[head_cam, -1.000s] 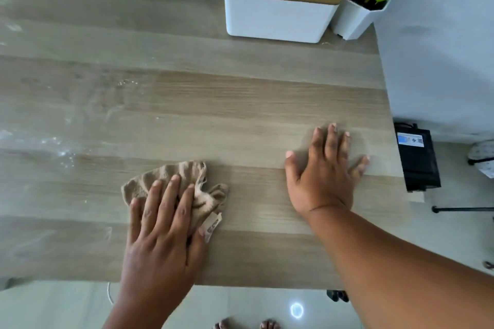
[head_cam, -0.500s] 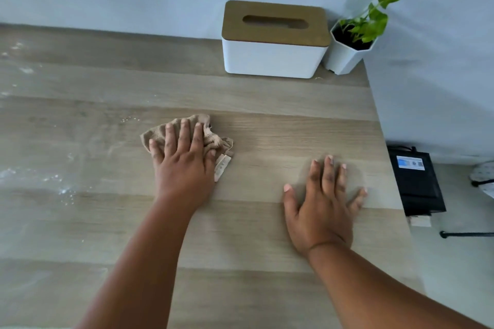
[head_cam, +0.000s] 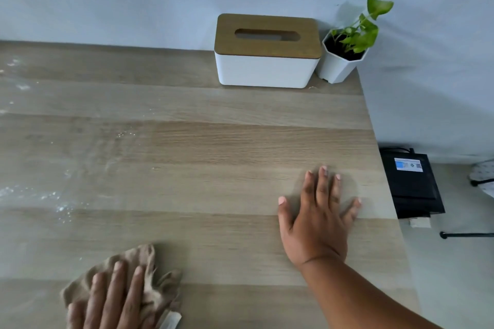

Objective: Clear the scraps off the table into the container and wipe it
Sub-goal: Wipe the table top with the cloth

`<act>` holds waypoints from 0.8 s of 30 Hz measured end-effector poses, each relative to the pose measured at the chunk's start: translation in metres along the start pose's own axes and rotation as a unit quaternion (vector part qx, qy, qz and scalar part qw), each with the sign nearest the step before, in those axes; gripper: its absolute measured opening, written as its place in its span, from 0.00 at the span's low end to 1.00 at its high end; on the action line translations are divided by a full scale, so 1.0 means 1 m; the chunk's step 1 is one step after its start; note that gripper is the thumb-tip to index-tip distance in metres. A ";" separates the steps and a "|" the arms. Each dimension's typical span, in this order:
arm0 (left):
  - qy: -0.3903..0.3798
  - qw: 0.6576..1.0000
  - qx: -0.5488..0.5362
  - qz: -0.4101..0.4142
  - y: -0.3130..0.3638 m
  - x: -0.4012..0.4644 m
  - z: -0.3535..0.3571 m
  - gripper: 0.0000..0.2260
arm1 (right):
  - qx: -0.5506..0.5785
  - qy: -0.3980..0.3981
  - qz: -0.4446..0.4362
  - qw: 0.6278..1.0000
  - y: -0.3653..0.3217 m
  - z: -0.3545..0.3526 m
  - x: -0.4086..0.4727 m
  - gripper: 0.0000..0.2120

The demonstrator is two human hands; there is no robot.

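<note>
Sweeping back toward the near edge from mid-desk half a second ago, the left hand presses its straight fingers flat on the crumpled beige cloth, so the wipe is in full stroke and, I judge, unfinished: white powdery smears still streak the matte wood-grain desk at far left. The right hand has stayed splayed flat on the bare surface, bracing; behind it stand a smooth white tissue box with a wooden lid and a faceted white plant pot.
</note>
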State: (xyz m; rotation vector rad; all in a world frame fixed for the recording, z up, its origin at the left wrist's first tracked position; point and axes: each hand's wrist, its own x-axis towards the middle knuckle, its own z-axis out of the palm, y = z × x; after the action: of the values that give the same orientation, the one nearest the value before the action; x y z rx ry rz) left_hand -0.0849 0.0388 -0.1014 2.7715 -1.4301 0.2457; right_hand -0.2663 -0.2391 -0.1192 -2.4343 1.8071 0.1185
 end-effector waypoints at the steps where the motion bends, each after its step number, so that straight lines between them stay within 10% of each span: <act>1: -0.013 1.000 0.001 -0.008 -0.004 0.005 -0.002 0.29 | -0.001 0.001 0.000 1.000 0.000 0.000 0.000 0.40; 9: -0.159 0.963 -0.144 -0.166 -0.018 0.180 0.019 0.39 | -0.001 -0.008 0.005 1.000 -0.001 -0.001 0.000 0.40; 16: -0.162 0.980 -0.118 -0.003 0.052 0.287 0.044 0.37 | -0.008 -0.016 0.003 1.000 0.000 0.000 0.001 0.40; 24: -0.051 0.975 -0.163 0.142 0.075 0.141 0.032 0.31 | -0.007 -0.011 0.005 1.000 -0.001 -0.002 0.001 0.40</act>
State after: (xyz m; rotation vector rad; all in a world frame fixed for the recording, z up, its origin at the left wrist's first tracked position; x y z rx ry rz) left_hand -0.0608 -0.1217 -0.1175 2.3471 -1.7126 -0.1243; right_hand -0.2648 -0.2394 -0.1174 -2.4236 1.8156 0.1593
